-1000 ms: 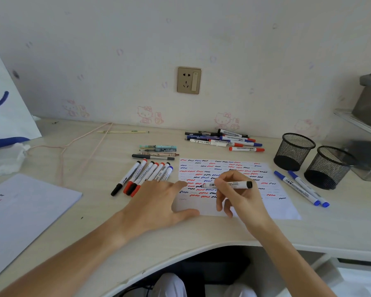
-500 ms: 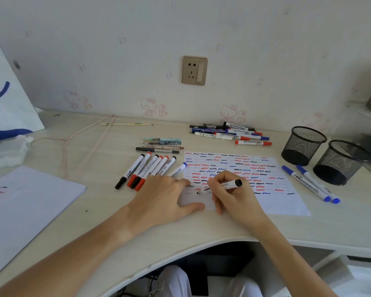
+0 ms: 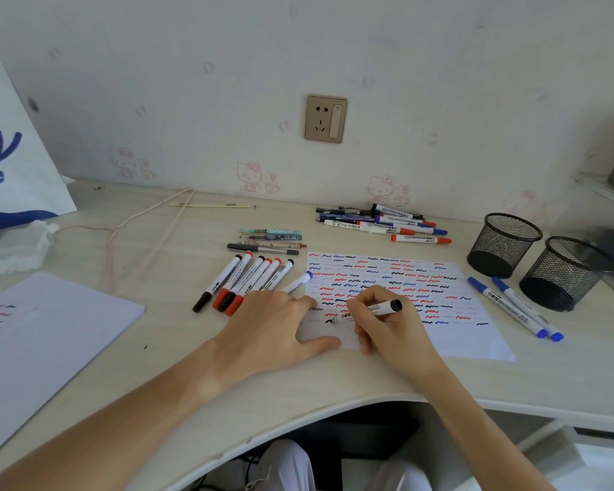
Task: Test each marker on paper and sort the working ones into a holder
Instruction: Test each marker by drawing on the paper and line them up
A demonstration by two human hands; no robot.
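A: What's seen L to R?
B: Row of markers (image 3: 243,283) laid beside the paper (image 3: 451,334). Left hand (image 3: 273,331), fingers spread flat, is pressed on paper's corner.
A: And R hand?
B: Black marker (image 3: 367,310) is pinched by right hand (image 3: 394,327), tip on paper. Two holders (image 3: 504,244) are stood far right.

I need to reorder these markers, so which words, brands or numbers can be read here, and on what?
"WHITEBOARD MARKER": barrel of the nearer blue marker by the mesh holders.
"ACRYLIC": white marker in the back pile.
"MARKER", partly covered: black marker held by the right hand.
Other barrel labels: too small or blurred.
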